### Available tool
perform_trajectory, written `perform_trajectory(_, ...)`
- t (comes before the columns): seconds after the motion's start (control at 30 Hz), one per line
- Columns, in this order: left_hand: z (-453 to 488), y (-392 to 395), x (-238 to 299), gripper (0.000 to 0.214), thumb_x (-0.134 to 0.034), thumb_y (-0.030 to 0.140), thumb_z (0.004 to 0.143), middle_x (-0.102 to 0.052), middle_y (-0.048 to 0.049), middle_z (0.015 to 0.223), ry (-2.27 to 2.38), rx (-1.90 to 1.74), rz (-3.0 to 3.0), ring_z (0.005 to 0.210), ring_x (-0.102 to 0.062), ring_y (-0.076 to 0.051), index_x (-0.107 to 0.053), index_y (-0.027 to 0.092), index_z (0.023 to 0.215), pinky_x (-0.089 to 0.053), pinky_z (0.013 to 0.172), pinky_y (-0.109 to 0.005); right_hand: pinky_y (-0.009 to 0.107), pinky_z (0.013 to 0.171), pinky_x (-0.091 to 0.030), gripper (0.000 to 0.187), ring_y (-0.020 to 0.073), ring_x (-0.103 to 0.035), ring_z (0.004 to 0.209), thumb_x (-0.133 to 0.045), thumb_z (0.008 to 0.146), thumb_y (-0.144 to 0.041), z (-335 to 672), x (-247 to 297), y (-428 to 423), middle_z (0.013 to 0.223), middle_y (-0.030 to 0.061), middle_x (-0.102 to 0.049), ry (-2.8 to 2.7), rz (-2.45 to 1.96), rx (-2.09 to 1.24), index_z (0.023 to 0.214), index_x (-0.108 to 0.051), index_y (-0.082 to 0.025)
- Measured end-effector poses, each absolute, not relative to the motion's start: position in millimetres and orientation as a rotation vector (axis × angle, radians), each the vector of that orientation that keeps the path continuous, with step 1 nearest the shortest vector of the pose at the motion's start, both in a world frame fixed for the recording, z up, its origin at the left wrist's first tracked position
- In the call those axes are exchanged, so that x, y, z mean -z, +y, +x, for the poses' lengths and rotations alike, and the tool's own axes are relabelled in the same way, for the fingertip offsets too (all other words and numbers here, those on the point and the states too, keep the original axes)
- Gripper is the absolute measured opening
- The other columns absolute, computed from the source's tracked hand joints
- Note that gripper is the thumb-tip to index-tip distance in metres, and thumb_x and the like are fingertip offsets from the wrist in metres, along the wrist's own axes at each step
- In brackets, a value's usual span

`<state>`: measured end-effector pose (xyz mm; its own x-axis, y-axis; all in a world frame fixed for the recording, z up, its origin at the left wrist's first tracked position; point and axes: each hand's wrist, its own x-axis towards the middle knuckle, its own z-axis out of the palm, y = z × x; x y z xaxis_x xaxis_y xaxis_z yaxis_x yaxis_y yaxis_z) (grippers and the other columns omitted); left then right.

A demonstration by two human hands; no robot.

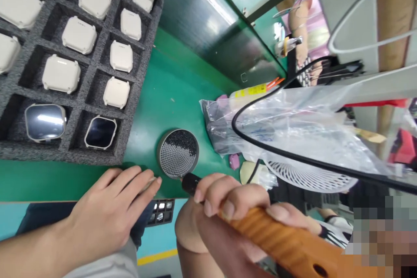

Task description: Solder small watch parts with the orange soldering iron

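My right hand (228, 208) is wrapped round an orange electric screwdriver (273, 230). Its black nose (190, 183) points at the lower rim of a round dish (159, 156) of tiny black screws (180, 141); the very tip is hard to make out. At the bench's front edge my left hand (114, 208) is closed, palm down. A sliver of something pale shows between its fingers, too hidden to name. Beyond it stands a grey foam tray (73, 150) with cream watch cases (61, 74). Two in the nearest row, such as this dark-faced watch (100, 132), lie screen up.
Right of the dish lie a clear plastic bag (293, 126) and a white bottle with a yellow label (250, 91). A black cable (293, 154) loops across them. A dark glossy panel (208, 17) borders the green bench (169, 74). Another person's arm (299, 21) shows beyond.
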<state>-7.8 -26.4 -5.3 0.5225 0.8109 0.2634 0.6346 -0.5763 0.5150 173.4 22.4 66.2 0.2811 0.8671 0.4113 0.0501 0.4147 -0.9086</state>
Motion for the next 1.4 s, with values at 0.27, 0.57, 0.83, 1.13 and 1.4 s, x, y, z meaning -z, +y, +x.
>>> perform_trajectory(0.27, -6, -27, 7, 0.047, -0.051, 0.006, 0.095, -0.067, -0.012, 0.134, 1.245, -0.726, 2.391, 0.124, -0.061, -0.033, -0.074, 0.029, 0.129, -0.045, 0.087, -0.044, 0.036, 0.052, -0.053, 0.047, 0.0149, -0.057, 0.056, -0.058, 0.096, -0.071, 185, -68, 21, 0.076, -0.0044, -0.06, -1.049, -1.088, -0.803, 0.108, -0.064, -0.026)
perform_trajectory(0.57, -4, -25, 2, 0.03, -0.061, 0.024, 0.102, -0.07, -0.0132, 0.131, 1.258, -0.76, 2.363, 0.121, -0.062, -0.033, -0.073, 0.018, 0.129, -0.044, 0.088, -0.046, 0.036, 0.054, -0.053, 0.046, 0.0156, -0.057, 0.059, -0.058, 0.096, -0.071, 186, -66, 22, 0.077, -0.0041, -0.059, -1.052, -1.111, -0.864, 0.11, -0.063, -0.027)
perform_trajectory(0.83, -5, -26, 6, 0.041, -0.052, 0.011, 0.098, -0.069, -0.0109, 0.138, 1.196, -0.771, 2.359, 0.122, -0.06, -0.033, -0.073, 0.018, 0.132, -0.042, 0.09, -0.046, 0.031, 0.046, -0.055, 0.032, 0.0106, -0.057, 0.05, -0.053, 0.103, -0.056, 185, -60, 26, 0.073, -0.0073, -0.058, -1.136, -1.027, -0.758, 0.111, -0.062, -0.027)
perform_trajectory(1.13, -4, -25, 3, 0.039, -0.053, 0.017, 0.097, -0.068, -0.0132, 0.138, 1.218, -0.765, 2.302, 0.123, -0.059, -0.033, -0.075, 0.02, 0.129, -0.041, 0.093, -0.046, 0.032, 0.042, -0.062, 0.021, 0.0135, -0.066, 0.044, -0.047, 0.108, -0.036, 215, -49, 17, 0.073, -0.0079, -0.066, -1.409, -0.779, -0.986, 0.124, -0.059, -0.029)
perform_trajectory(1.4, -3, -24, 4, 0.038, -0.053, 0.018, 0.098, -0.069, -0.0116, 0.138, 1.233, -0.795, 2.266, 0.121, -0.061, -0.031, -0.075, 0.02, 0.129, -0.04, 0.091, -0.044, 0.031, 0.044, -0.062, 0.026, 0.0136, -0.068, 0.051, -0.047, 0.105, -0.05, 186, -35, 17, 0.078, -0.0065, -0.065, -1.234, -0.712, -0.981, 0.119, -0.056, -0.03)
